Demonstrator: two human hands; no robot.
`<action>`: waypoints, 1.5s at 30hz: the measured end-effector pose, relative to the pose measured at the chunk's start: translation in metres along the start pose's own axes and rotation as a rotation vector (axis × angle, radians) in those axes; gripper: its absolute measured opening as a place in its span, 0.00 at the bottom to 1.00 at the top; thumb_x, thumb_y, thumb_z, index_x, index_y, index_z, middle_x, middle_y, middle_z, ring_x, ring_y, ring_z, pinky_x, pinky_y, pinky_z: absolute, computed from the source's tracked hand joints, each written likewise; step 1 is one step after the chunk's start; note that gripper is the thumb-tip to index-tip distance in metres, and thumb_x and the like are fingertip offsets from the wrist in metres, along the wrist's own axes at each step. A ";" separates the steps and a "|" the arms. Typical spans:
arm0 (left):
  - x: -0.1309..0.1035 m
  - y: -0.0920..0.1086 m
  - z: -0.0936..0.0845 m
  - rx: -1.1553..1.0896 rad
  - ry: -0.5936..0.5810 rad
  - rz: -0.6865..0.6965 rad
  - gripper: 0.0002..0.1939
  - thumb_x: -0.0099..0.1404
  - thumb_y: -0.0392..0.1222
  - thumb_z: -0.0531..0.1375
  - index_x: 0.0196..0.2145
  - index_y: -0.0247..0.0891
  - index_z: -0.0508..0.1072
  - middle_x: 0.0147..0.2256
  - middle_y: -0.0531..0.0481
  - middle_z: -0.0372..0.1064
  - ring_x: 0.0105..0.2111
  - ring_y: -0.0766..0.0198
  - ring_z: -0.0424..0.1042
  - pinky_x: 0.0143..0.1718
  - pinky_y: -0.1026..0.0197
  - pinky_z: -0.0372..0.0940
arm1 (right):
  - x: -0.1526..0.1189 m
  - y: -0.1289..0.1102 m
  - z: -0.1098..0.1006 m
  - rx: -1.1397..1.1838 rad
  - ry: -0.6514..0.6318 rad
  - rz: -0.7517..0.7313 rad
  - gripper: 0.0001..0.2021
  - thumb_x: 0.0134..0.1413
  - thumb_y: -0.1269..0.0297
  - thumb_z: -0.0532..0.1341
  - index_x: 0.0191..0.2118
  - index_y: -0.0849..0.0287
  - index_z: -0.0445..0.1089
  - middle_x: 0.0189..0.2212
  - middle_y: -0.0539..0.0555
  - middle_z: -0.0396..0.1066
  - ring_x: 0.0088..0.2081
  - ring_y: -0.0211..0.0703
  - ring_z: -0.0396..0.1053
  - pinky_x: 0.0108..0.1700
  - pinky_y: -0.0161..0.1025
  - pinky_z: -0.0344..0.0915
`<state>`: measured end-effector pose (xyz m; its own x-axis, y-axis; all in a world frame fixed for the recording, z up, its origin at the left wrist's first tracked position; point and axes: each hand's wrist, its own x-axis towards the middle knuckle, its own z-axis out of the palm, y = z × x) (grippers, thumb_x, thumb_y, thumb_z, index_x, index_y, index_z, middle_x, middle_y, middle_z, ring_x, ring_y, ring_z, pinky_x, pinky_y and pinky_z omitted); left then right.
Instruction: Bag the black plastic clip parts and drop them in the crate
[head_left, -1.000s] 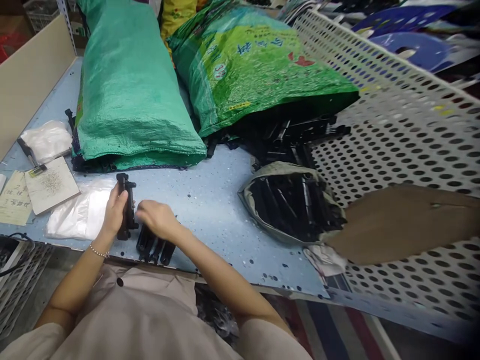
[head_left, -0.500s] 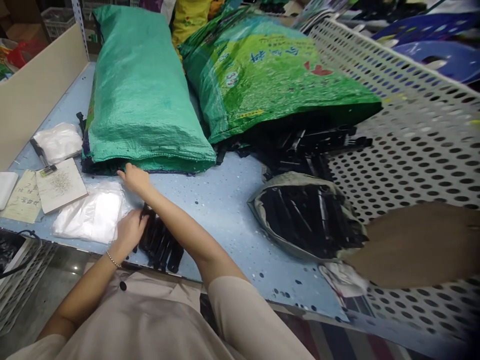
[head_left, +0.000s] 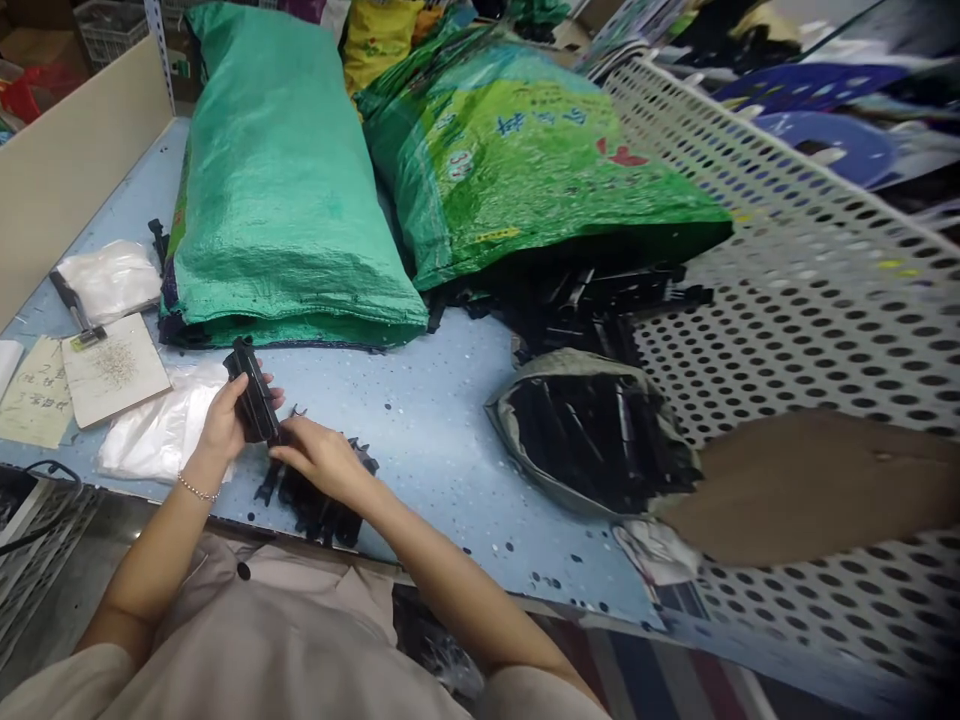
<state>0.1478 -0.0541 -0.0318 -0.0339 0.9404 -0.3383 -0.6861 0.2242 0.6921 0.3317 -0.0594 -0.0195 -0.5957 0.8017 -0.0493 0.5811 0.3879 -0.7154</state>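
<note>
My left hand (head_left: 225, 418) is closed around long black plastic parts (head_left: 257, 400), held tilted above the table's front left; I cannot tell how many there are. My right hand (head_left: 321, 455) is at their lower end, thumb and fingers closed on it. Below my right hand, a pile of similar black parts (head_left: 322, 510) lies near the table edge, partly hidden by the wrist. A clear plastic bag stack (head_left: 142, 440) lies beside my left hand. Beyond both hands lies the teal woven sack (head_left: 292, 210), its mouth facing me.
A printed green sack (head_left: 510, 170) spills black parts (head_left: 585, 300) at the back. An open grey-green bag (head_left: 517, 450) of black parts stands at right by a perforated white panel (head_left: 787, 340) and brown cardboard (head_left: 810, 490). At left are a white tile (head_left: 112, 370) and handwritten note (head_left: 34, 400).
My right hand has come back from the teal sack's mouth to my left hand. My left hand has risen from the pile with black plastic parts in it. The view has shifted slightly.
</note>
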 end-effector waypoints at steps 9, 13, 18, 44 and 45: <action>-0.042 -0.018 0.022 0.820 0.044 0.429 0.42 0.57 0.47 0.69 0.66 0.42 0.58 0.62 0.39 0.59 0.66 0.46 0.53 0.66 0.46 0.50 | 0.022 -0.018 -0.031 -0.011 0.287 -0.020 0.24 0.63 0.47 0.56 0.56 0.57 0.62 0.47 0.61 0.73 0.45 0.52 0.73 0.45 0.45 0.67; -0.053 -0.002 0.022 0.721 -0.158 0.304 0.40 0.59 0.46 0.68 0.66 0.43 0.59 0.59 0.40 0.63 0.60 0.46 0.64 0.58 0.49 0.63 | 0.026 -0.013 -0.018 0.175 0.305 -0.095 0.18 0.67 0.52 0.51 0.55 0.57 0.62 0.44 0.59 0.73 0.42 0.48 0.73 0.43 0.44 0.69; -0.058 0.005 0.024 0.613 -0.224 0.108 0.34 0.66 0.50 0.61 0.66 0.43 0.56 0.46 0.44 0.71 0.33 0.60 0.74 0.33 0.56 0.73 | 0.025 0.002 -0.018 0.093 0.429 -0.175 0.17 0.67 0.49 0.52 0.49 0.56 0.64 0.34 0.55 0.72 0.33 0.44 0.70 0.36 0.41 0.67; -0.039 -0.045 -0.007 1.859 0.136 0.038 0.28 0.75 0.52 0.41 0.65 0.35 0.59 0.40 0.35 0.78 0.39 0.44 0.79 0.40 0.50 0.68 | 0.186 -0.004 -0.003 -0.306 0.148 0.299 0.27 0.69 0.48 0.48 0.61 0.66 0.58 0.56 0.70 0.66 0.53 0.59 0.69 0.49 0.47 0.63; -0.040 -0.050 -0.005 1.889 0.123 0.029 0.29 0.75 0.52 0.41 0.65 0.34 0.58 0.39 0.35 0.78 0.39 0.44 0.79 0.39 0.50 0.68 | 0.205 -0.004 -0.002 -0.297 0.166 0.329 0.31 0.67 0.46 0.50 0.62 0.69 0.55 0.58 0.73 0.64 0.55 0.61 0.67 0.51 0.49 0.63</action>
<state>0.1801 -0.1044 -0.0561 -0.1322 0.9466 -0.2939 0.9000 0.2389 0.3646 0.2082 0.1045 -0.0255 -0.2707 0.9563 -0.1102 0.8717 0.1950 -0.4495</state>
